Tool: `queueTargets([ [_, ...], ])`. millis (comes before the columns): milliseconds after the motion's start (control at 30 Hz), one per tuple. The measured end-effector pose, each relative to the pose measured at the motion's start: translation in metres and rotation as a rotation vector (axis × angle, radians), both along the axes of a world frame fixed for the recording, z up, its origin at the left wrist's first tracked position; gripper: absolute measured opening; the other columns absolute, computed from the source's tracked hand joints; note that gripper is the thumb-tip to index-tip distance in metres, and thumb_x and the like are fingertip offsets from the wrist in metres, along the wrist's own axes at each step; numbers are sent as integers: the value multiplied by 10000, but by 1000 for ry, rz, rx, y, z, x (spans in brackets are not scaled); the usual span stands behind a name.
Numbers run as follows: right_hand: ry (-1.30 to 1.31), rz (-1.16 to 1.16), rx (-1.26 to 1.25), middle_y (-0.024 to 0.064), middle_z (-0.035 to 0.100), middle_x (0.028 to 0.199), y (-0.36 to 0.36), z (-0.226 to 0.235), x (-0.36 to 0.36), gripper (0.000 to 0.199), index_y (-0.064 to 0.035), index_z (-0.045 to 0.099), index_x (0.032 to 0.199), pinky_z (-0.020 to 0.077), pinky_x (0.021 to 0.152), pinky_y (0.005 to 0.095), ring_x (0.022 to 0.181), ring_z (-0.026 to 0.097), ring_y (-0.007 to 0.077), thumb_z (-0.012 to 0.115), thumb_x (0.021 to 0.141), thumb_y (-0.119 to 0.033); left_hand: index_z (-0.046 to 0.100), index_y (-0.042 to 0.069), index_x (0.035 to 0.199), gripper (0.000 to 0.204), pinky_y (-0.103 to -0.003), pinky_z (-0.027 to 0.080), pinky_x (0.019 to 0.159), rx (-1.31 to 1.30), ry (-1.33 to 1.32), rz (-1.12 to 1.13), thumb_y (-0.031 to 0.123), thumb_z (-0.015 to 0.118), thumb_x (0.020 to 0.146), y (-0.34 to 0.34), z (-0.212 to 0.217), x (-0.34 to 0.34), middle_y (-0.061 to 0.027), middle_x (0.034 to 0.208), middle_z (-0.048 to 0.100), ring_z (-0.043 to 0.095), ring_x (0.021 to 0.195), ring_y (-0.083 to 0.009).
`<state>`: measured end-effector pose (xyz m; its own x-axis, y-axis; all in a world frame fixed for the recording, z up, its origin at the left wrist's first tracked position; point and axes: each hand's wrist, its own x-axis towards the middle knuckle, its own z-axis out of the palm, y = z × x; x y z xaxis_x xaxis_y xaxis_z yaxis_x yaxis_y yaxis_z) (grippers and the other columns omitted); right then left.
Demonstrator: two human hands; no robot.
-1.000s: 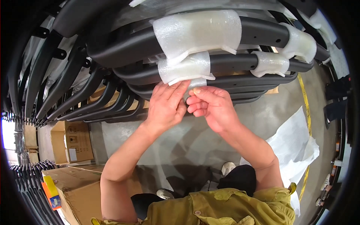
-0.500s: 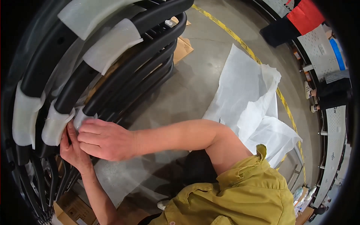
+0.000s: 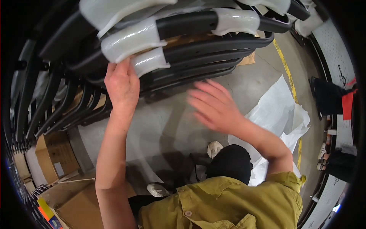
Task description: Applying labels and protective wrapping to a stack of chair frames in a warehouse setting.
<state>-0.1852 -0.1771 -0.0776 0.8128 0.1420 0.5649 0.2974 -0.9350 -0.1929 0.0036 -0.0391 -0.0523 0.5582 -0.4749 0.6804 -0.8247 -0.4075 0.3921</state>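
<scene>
I see the left hand (image 3: 122,83) at the lower white foam sleeve (image 3: 150,62), its fingertips hidden, so I cannot tell whether they grip. The right hand (image 3: 216,107), at the left one half a second ago, is now well apart from it, blurred, fingers loosely spread, holding nothing. That sleeve wraps a black bar (image 3: 209,45). White sheeting (image 3: 268,108) lies on the floor (image 3: 156,133).
</scene>
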Motion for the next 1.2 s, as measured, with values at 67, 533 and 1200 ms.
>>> queueTargets([
  [67,373,-208,54,114,471,1086,-11,-65,-75,391,-99,538,983,342,885,430,1074,398,304,636,609,-152,589,41,897,225,-361,439,669,-10,1,34,-27,506,699,10,4,3,-149,801,557,527,758,-320],
  [533,766,466,466,168,449,1134,37,-396,62,294,-28,530,1017,326,889,389,1039,443,261,495,761,-170,543,32,945,291,-344,410,735,121,0,-238,46,539,654,169,68,-52,-162,1065,463,493,913,-271],
  [1200,1328,798,-67,161,502,1048,162,-429,66,303,-50,573,930,368,830,395,971,488,268,572,654,-176,594,36,949,222,-208,419,633,72,843,1631,143,580,755,511,250,-240,-9,776,592,524,724,-73],
])
